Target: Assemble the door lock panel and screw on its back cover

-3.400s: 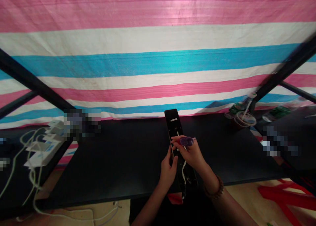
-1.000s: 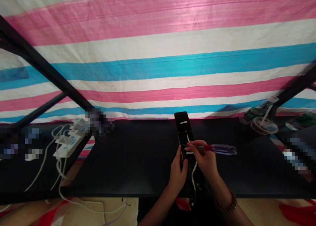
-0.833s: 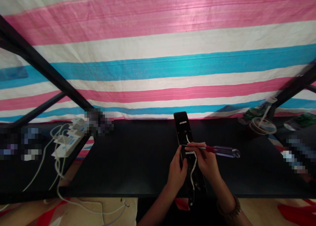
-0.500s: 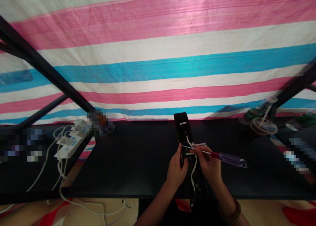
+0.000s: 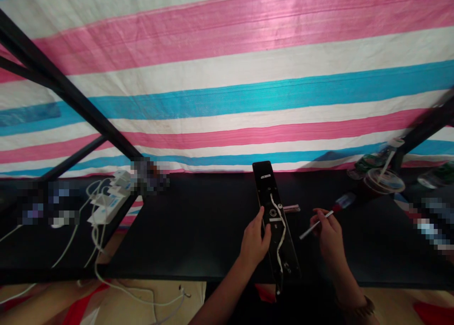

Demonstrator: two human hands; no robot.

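A long black door-lock panel [image 5: 264, 185] lies lengthwise on the dark table, its near end reaching past the front edge. A white cable [image 5: 283, 237] runs down its face, and a short handle [image 5: 292, 208] sticks out on its right. My left hand [image 5: 253, 242] grips the panel's left edge, with index finger and thumb on it. To the right of the panel, apart from it, my right hand [image 5: 328, 235] is closed round the shaft of a screwdriver [image 5: 344, 202]. The screwdriver's clear-and-red handle points away to the upper right and is blurred.
A lidded plastic cup [image 5: 383, 185] with a straw stands at the back right, beside a green-tinted bottle [image 5: 369, 164]. White power strips [image 5: 109, 204] with cables are at the left. A striped tarp [image 5: 227, 98] hangs behind the table [image 5: 184, 235].
My right hand has moved right, off the panel, taking the screwdriver with it and turning it so its handle points up and away. My left hand stays on the panel. The view has shifted slightly.
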